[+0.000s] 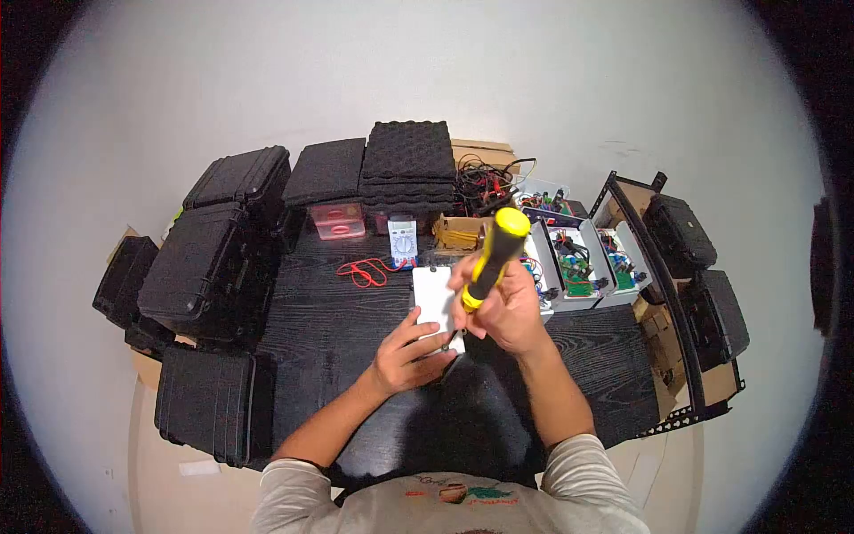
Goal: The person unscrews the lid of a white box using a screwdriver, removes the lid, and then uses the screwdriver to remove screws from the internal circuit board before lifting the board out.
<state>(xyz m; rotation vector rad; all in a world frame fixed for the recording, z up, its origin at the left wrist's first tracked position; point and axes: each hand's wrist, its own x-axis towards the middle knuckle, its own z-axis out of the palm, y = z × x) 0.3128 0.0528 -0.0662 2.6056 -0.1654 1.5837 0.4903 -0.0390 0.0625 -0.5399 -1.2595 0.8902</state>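
Observation:
My right hand [511, 311] is closed around a yellow-and-black screwdriver [495, 258], its handle end tilted up toward the camera. The screwdriver's tip is hidden by the hand. A flat white panel [432, 289] with small dark pieces at its edges lies in front of me, partly covered by both hands. My left hand [407, 358] grips the panel's lower part, fingers laid over its face. Just behind the panel stands a white multimeter [403, 240] with red leads [362, 271] on the table.
Black hard cases [200, 267] stand along the left. Black foam sheets [407, 153] are stacked at the back, by a red clear-fronted drawer box [338, 221]. White enclosures with circuit boards [574, 262] sit right of my hands, near a black metal rack [663, 294].

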